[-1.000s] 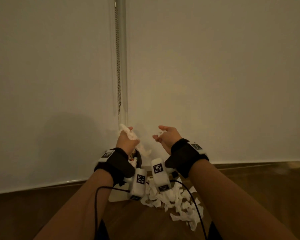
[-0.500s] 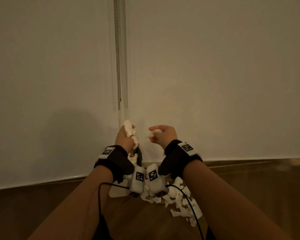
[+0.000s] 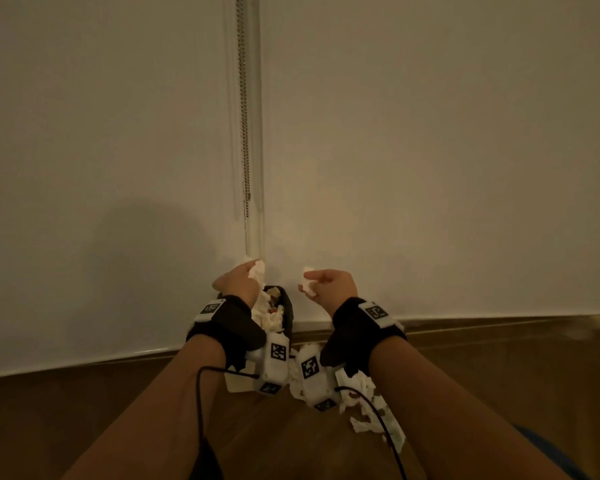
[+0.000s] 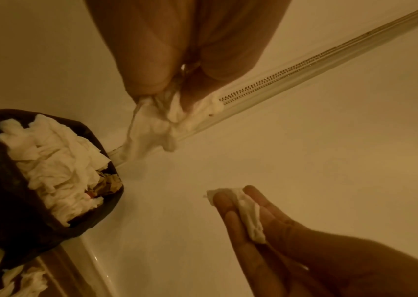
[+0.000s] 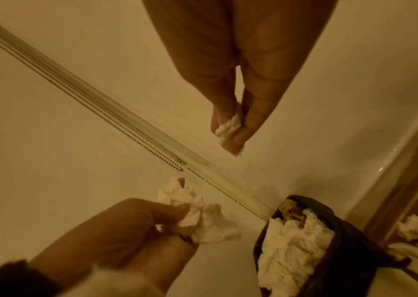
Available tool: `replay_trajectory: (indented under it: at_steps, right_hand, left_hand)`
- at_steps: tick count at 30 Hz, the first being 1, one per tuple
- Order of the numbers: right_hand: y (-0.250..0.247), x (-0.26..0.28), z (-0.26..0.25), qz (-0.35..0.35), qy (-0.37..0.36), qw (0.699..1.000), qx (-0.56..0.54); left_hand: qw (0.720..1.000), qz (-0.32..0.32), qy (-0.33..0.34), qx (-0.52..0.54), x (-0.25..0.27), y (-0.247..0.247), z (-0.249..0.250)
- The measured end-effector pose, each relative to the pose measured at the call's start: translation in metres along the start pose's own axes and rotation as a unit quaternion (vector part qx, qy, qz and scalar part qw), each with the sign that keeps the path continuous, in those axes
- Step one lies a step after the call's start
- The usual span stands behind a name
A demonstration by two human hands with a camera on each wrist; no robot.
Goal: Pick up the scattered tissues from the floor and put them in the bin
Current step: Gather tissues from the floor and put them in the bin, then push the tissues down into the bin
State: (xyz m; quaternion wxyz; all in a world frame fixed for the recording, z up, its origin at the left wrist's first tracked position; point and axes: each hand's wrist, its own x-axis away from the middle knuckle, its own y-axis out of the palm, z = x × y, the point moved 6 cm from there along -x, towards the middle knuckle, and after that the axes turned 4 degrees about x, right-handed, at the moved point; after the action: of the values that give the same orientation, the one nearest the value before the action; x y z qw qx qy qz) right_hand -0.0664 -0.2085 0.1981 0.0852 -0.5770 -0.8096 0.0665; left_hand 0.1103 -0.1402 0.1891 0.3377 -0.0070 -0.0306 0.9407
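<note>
- Step in hand: carrying tissue to the bin (image 3: 288, 306). Both hands are raised in front of the white blind (image 3: 430, 150), above and beside the bin, each with a load.
- Left hand (image 3: 238, 284): fingers curled round a crumpled wad of tissue (image 4: 152, 126), part of which hangs loose below the fingertips. This hand is directly over the bin's near rim in the head view.
- Right hand (image 3: 333, 287): thumb and fingers pinch a small scrap of tissue (image 3: 307, 284), held to the right of the bin, not over it.
- Bin: dark, soft-sided and round-mouthed (it looks like a liner or bag), standing on the floor against the base of the blind. It is packed nearly to the rim with tissue, with some brownish waste showing at one edge.
- Remaining work: a pile of tissues on the floor (image 3: 371, 407) lies near the bin, so the task is judged partly done.
- Next move: bring the right hand leftward over the opening, then release both loads. With the bin this full, the tissue probably needs pressing down or it may spill.
- Materials: the tissue is thin, white, creased and limp; it will compress easily. The wooden floor (image 3: 499, 368) is smooth and brown. A bead chain (image 3: 245, 133) hangs beside the blind.
</note>
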Motion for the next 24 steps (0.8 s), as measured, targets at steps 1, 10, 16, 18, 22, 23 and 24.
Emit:
replay_trajectory:
  at_steps: [1,10,16,18,22,23,24]
  right_hand:
    - [0.002,-0.001,0.004,0.003,0.003,1.000,0.000]
    - [0.035,-0.057,0.029,0.004,0.033,0.996,0.079]
    - [0.080,-0.130,0.056,-0.020,0.031,0.975,0.220]
    - [0.097,-0.152,0.063,-0.054,0.024,0.954,0.294]
    - [0.126,-0.182,0.076,-0.119,0.015,0.893,0.434]
    - [0.131,-0.187,0.080,-0.137,0.009,0.877,0.461]
    - [0.136,-0.190,0.084,-0.150,0.001,0.860,0.488]
  left_hand:
    - [1.000,0.005,0.011,0.004,-0.003,-0.003,-0.001]
    - [0.999,0.002,0.053,-0.005,-0.046,-0.006,-0.029]
    - [0.984,-0.031,0.073,-0.160,-0.102,0.019,-0.060]
    - [0.969,-0.060,0.079,-0.227,-0.117,0.033,-0.071]
    - [0.904,-0.062,0.111,-0.408,-0.141,0.045,-0.099]
    - [0.887,-0.079,0.109,-0.441,-0.145,0.049,-0.107]
    - [0.887,-0.097,0.090,-0.443,-0.149,0.051,-0.118]
